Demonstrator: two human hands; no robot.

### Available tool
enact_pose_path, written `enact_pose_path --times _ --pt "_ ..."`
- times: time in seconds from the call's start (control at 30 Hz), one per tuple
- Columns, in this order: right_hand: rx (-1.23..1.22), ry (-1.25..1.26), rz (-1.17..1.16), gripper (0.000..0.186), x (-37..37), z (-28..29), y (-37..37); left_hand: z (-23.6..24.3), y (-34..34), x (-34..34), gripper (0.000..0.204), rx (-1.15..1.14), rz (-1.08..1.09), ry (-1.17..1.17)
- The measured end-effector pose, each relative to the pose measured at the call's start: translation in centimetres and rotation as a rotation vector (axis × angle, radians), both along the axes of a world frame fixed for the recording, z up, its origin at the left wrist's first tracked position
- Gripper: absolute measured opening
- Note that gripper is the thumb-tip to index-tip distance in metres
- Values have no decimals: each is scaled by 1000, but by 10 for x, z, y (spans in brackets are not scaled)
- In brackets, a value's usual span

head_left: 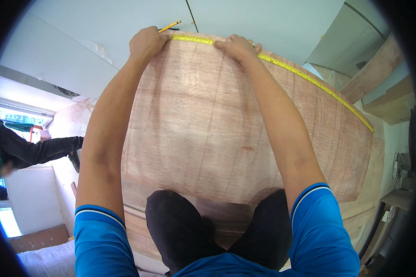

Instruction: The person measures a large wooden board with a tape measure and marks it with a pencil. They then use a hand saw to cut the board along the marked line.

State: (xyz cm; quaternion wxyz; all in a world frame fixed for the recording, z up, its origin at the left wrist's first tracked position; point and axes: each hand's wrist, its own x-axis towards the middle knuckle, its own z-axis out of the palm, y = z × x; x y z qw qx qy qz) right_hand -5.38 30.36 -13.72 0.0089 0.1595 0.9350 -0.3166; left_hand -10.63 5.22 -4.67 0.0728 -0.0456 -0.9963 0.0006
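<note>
A broad reddish-brown plywood sheet (pixel 194 120) lies in front of my legs. A yellow tape measure blade (pixel 316 83) runs along its far edge, from my left hand down to the right corner. My left hand (pixel 148 45) is closed at the sheet's far left corner, at the tape's left part. A yellow pencil (pixel 171 26) sticks out of this hand, pointing right and away. My right hand (pixel 239 48) grips the tape at the far edge, its thumb lying along the blade. The fingers beyond the edge are partly hidden.
Pale grey panels (pixel 125 23) lie beyond the sheet, with a dark gap between two of them. Wooden boards (pixel 374 69) stand at the far right. At the left is another person in dark trousers (pixel 37 147). Plastic-wrapped material (pixel 51 261) lies at the lower left.
</note>
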Motion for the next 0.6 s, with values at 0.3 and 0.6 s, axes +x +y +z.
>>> enact_pose_path --times 0.3,0.6 --pt "-49 170 35 74 5 -14 8 7 4 2 51 2 -18 -6" --pt "75 700 197 26 67 -46 46 56 20 54 51 43 -200 -373"
